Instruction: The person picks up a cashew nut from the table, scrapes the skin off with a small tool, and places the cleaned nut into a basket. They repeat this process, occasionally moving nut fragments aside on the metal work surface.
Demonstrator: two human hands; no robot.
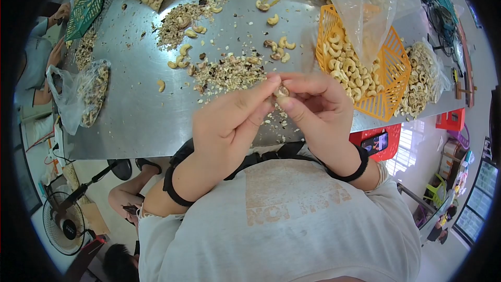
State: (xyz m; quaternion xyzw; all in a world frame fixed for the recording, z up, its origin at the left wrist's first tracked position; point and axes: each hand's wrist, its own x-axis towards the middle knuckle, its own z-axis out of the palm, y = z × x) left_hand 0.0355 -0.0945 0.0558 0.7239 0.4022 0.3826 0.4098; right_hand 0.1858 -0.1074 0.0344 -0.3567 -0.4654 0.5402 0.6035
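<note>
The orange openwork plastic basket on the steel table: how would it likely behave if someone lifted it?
The orange openwork plastic basket would probably keep its shape, as its lattice walls look moulded. It may dip on the side where the pale curved cashews are heaped. Those lie loose, so they would likely slide if it tilted.

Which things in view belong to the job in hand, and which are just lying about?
Seemingly part of the job:
cashew at the fingers of the left hand and right hand
orange basket of cashews
pale scraps on the table

Seemingly just lying about:
phone
electric fan
</note>
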